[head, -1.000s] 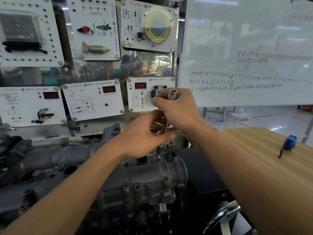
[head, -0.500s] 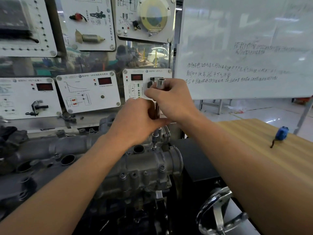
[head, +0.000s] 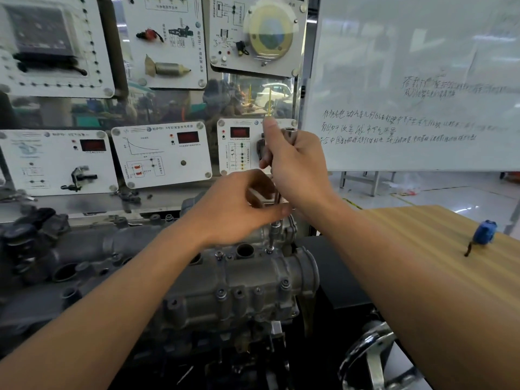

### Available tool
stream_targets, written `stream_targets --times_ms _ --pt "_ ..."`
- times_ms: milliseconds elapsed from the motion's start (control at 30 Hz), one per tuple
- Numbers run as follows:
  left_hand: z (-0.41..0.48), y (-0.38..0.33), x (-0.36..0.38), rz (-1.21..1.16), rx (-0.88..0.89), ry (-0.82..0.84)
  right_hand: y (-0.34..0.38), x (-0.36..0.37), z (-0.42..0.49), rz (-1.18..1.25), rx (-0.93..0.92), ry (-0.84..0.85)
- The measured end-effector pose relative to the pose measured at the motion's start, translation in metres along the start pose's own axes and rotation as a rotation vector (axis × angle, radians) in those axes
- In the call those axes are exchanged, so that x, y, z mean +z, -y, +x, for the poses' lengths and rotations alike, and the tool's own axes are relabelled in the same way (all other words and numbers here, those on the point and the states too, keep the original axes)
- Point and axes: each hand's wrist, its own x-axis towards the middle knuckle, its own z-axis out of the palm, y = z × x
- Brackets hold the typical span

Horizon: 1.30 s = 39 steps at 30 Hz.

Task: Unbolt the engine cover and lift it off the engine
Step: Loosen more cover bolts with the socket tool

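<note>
**Grey cast metal, and a wrench standing on it**

Grey and dull, the engine cover (head: pixel 225 280) sits bolted on the engine in the lower half of the view. Its long axis runs 9 to 3 o'clock, and its rounded right end lies just below centre. And there's the socket wrench (head: pixel 274 235), planted on a bolt (head: pixel 269 250) on the cover's top near that right end! The shaft stands close to upright, foot pointing to 6 and top leaning a touch toward 1 o'clock.

The right hand (head: pixel 298 167) is wrapped round the tool's upper end, fingers curled, with one digit sticking up toward 12. The left hand (head: pixel 236 209) comes in from 8 o'clock just beneath it, gripping the middle of the tool between curled fingers and thumb. The two hands are touching or very nearly so.

At 3 o'clock there's a wooden table (head: pixel 422 249) with a small blue object (head: pixel 484 232) on it. A whiteboard (head: pixel 422 80) fills 1 to 2 o'clock, with instrument panels (head: pixel 161 156) from 9 through 12.
</note>
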Motion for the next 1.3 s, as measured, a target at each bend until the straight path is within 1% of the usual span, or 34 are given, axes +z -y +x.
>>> stream_targets --times_ms 67,133,300,500,700,833,933,1033,1100,1167,1300 --pt "-0.006 0.003 -0.012 -0.073 0.037 0.135 0.008 0.006 0.001 0.079 -0.011 0.012" --pt "-0.015 0.006 -0.023 -0.095 0.061 0.170 0.016 0.019 0.001 0.166 -0.022 0.054" --pt "-0.036 0.024 -0.040 -0.079 0.034 0.061 0.022 0.059 -0.004 0.276 -0.071 0.154" --pt "-0.051 0.045 -0.045 -0.097 -0.048 0.004 0.013 0.084 -0.009 0.256 -0.080 0.233" --pt "-0.050 0.052 -0.033 -0.071 -0.046 -0.014 0.002 0.082 -0.010 0.274 -0.014 0.236" --pt "-0.050 0.057 -0.032 -0.043 -0.015 -0.039 0.000 0.083 -0.008 0.342 0.045 0.225" --pt "-0.053 0.060 -0.029 -0.035 -0.003 -0.094 -0.003 0.084 -0.005 0.396 0.047 0.256" --pt "-0.056 0.062 -0.021 -0.071 -0.017 -0.193 -0.008 0.085 -0.005 0.375 0.023 0.272" --pt "-0.055 0.062 -0.018 -0.093 -0.028 -0.218 -0.015 0.083 -0.007 0.306 -0.033 0.250" --pt "-0.054 0.062 -0.017 -0.143 -0.026 -0.194 -0.024 0.079 -0.011 0.225 -0.093 0.215" --pt "-0.053 0.062 -0.020 -0.340 -0.016 -0.038 -0.041 0.072 -0.017 0.116 -0.165 0.112"
